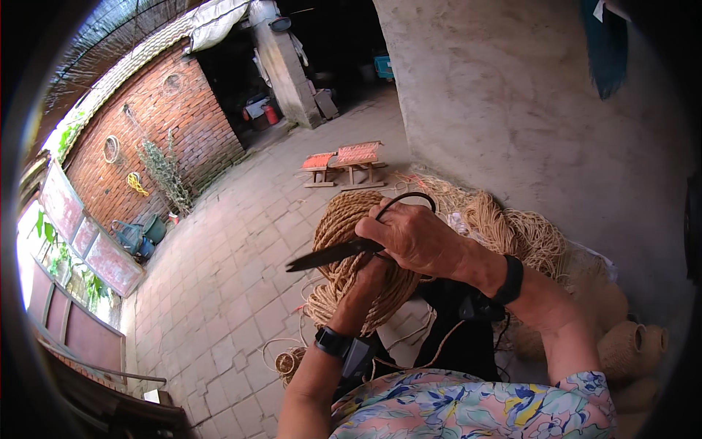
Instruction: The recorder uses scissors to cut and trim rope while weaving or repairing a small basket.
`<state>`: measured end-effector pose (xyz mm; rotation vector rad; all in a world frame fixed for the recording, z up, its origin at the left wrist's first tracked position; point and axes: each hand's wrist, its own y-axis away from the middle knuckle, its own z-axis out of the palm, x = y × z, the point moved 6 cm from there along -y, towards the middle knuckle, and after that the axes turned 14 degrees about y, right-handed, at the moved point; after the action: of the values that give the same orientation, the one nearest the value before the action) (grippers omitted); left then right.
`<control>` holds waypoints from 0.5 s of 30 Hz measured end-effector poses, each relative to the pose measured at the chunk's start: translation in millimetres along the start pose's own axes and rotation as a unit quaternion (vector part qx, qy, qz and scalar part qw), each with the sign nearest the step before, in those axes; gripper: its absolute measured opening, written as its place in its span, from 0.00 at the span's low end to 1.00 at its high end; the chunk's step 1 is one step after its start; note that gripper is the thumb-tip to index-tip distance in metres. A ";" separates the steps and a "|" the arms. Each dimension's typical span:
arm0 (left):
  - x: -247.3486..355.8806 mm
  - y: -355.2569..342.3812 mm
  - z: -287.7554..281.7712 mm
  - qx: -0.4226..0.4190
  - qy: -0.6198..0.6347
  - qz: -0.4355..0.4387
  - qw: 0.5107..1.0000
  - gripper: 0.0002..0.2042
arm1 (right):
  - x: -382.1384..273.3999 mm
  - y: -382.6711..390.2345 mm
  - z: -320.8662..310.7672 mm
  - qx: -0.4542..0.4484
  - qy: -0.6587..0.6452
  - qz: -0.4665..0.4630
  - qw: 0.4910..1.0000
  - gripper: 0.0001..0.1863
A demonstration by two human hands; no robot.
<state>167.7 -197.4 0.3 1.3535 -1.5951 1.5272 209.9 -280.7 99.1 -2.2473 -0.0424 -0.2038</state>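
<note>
My right hand (417, 235) grips a pair of dark scissors (329, 255) by its large black loop handles. Their blades point left, nearly together, across the front of a rounded piece of tan twisted rope (338, 227). Close rows of cord wind around this piece; whether it is a coil or a woven basket I cannot tell. My left hand (371, 272) holds it just below the scissors, with the fingers partly hidden. A thin loose cord (442, 342) trails down over my lap.
Piles of loose tan rope (504, 227) lie along the plastered wall at right. Woven vessels (621, 347) stand at lower right. Two low stools (358, 155) with red tops are ahead on the paved floor (219, 293). A small rope roll (290, 364) sits near my left forearm.
</note>
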 end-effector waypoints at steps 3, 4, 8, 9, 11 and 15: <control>-24.2 -8.2 -8.9 0.033 0.056 0.050 0.997 0.11 | 3.4 -7.8 -5.8 -0.041 -0.031 0.038 0.998 0.19; -35.5 -14.4 -13.4 0.065 0.155 0.036 0.985 0.10 | 7.8 -8.3 -6.2 -0.063 -0.057 0.068 0.994 0.18; -39.0 -29.9 -5.8 0.014 0.379 -0.088 0.921 0.13 | 52.9 13.1 2.6 0.009 -0.255 0.270 0.929 0.13; -16.0 -24.8 -2.2 0.058 0.380 -0.143 0.912 0.15 | 59.6 18.7 1.6 0.029 -0.334 0.298 0.894 0.13; -22.3 -26.5 -2.6 0.038 0.415 -0.154 0.896 0.15 | 66.1 26.1 -1.3 0.051 -0.409 0.323 0.852 0.13; -22.0 -22.6 -2.7 0.032 0.406 -0.155 0.900 0.15 | 69.6 38.0 5.6 0.069 -0.480 0.369 0.793 0.14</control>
<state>195.2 -185.1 -9.7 0.7625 -0.7712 1.6305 283.1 -303.1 77.6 -1.8249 0.2686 1.3170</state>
